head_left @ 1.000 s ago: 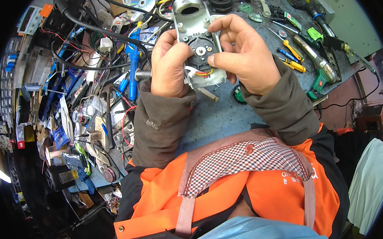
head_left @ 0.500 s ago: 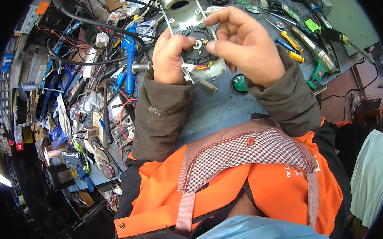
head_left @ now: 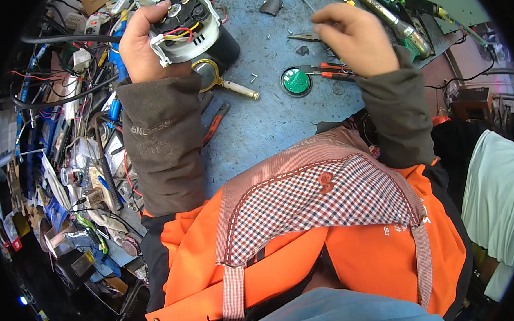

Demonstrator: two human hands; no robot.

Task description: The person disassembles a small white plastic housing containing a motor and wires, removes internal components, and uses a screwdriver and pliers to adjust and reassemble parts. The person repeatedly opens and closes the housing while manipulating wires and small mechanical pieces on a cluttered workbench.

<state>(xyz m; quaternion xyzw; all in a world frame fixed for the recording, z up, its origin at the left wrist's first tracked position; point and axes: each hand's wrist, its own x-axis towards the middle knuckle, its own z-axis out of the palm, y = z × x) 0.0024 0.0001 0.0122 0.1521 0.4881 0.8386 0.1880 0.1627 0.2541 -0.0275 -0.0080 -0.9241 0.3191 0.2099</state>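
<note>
My left hand (head_left: 140, 47) grips a white-and-black motor housing (head_left: 183, 20) at the upper middle, its coloured wires and round centre facing up and a dark cylinder below. My right hand (head_left: 353, 37) hovers at the upper right with fingers loosely bent and apart, over needle-nose pliers (head_left: 303, 37); whether it touches them I cannot tell. A gold-rimmed magnifier (head_left: 240, 90) lies partly under the housing. A green circuit board (head_left: 296, 80) rests in a round dark case, beside red-handled tools (head_left: 337, 76).
The blue worktop (head_left: 253, 125) holds small screws and another red-handled tool (head_left: 215, 123). Dense cables, tools and parts (head_left: 76, 168) crowd the left. A long metal tool (head_left: 414, 41) lies at the upper right, near a brown box (head_left: 472, 105) and pale cloth (head_left: 493, 202).
The housing has moved up and left in my left hand and tilted, showing its cylinder. My right hand has released it and moved right to above the pliers. The view has shifted.
</note>
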